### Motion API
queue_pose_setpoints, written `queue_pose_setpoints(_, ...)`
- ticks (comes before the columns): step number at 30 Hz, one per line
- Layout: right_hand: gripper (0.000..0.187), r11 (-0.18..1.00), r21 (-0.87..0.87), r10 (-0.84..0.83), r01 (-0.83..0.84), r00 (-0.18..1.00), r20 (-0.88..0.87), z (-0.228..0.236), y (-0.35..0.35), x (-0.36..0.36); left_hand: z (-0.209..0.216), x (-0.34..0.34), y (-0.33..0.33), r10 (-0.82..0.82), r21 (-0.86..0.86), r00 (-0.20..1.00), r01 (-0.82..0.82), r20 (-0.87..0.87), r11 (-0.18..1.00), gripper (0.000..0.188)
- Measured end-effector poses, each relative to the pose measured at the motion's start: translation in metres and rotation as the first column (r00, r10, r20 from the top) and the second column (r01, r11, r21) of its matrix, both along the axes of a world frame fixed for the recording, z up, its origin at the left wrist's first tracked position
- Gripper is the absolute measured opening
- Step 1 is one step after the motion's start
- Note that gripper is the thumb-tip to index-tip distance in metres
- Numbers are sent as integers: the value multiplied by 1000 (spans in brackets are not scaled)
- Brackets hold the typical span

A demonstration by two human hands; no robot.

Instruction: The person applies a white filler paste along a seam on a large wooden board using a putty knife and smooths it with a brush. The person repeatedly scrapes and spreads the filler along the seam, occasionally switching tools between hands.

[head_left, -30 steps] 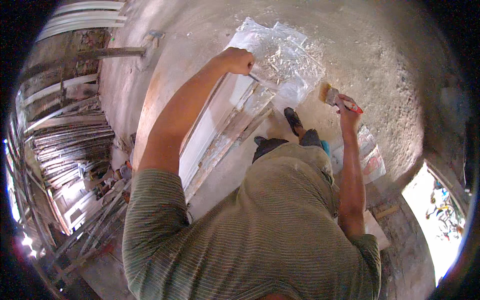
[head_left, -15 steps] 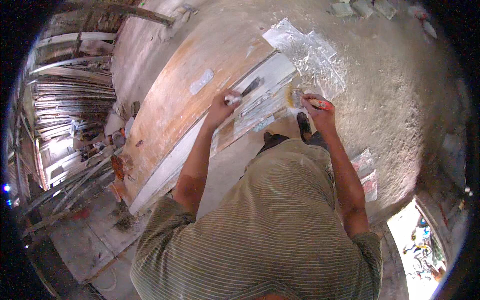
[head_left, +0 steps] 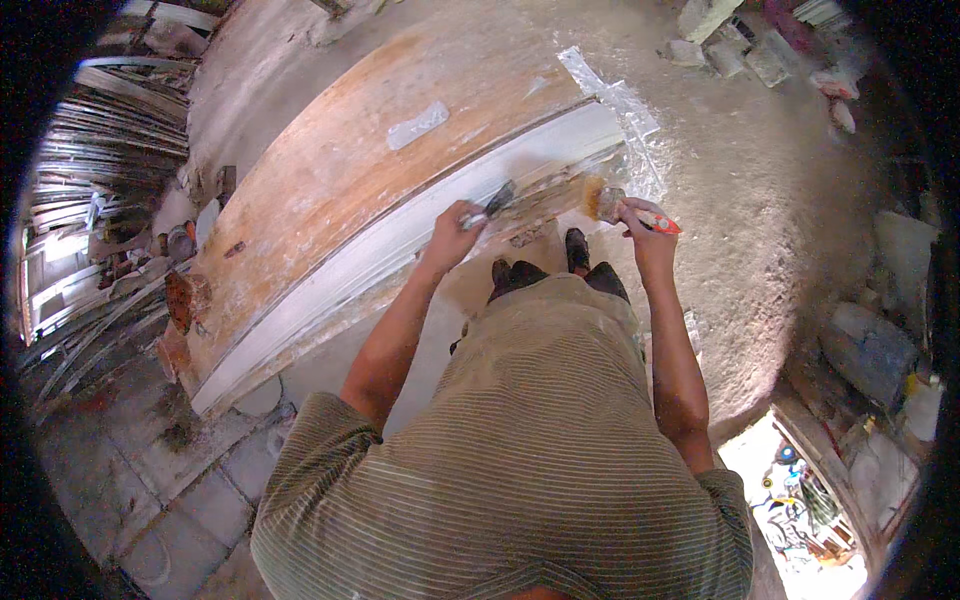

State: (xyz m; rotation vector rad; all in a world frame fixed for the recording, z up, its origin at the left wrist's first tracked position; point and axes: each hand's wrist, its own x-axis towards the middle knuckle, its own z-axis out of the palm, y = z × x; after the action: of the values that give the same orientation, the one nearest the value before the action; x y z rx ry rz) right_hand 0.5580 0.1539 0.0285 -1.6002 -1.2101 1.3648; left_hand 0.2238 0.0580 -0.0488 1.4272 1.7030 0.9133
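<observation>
My left hand (head_left: 455, 238) is closed round the pale handle of a small scraper with a dark flat blade (head_left: 501, 198). That blade is over the lower edge of a long white plaster-like strip (head_left: 400, 235), which runs along the near side of a broad brown board (head_left: 330, 150). Farther right, my right hand (head_left: 645, 225) grips a wide paintbrush by its red-orange handle (head_left: 661, 222). The brush's yellowish bristles (head_left: 594, 196) point left, near the strip's right end. Whether they touch the board's edge, I cannot tell.
A whitish scrap (head_left: 418, 125) lies on the board. Crumpled clear plastic sheeting (head_left: 640, 130) is on the floor past its right end. Pale blocks (head_left: 725, 50) lie at the far right. Stacked long strips (head_left: 120, 125) fill the left side. My shoes (head_left: 577, 250) are close to the board.
The view has shifted, so the board appears farther left. My left hand has drawn the scraper from over the white strip toward its near edge. The right hand still holds the brush.
</observation>
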Motion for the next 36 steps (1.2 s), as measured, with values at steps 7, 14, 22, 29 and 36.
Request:
queue_pose_setpoints(7,19,990,74,-121,123,992,-33,5,-1,10,3,34,30,-18,-5,980,17,-198,1000,23)
queue_pose_setpoints(14,21,979,26,-199,200,979,-40,-12,-7,29,1,57,42,16,163,991,5,-130,987,25)
queue_pose_setpoints(22,22,979,11,-200,201,978,-60,-27,-5,43,0,62,49,35,8,997,-35,-70,999,24)
queue_pose_setpoints(29,25,992,-13,-124,123,988,-91,-42,5,48,12,76,69,54,104,992,-42,-118,994,23)
queue_pose_setpoints(36,33,938,165,308,-305,951,8,-39,28,1,48,99,87,256,-208,730,-158,633,965,25)
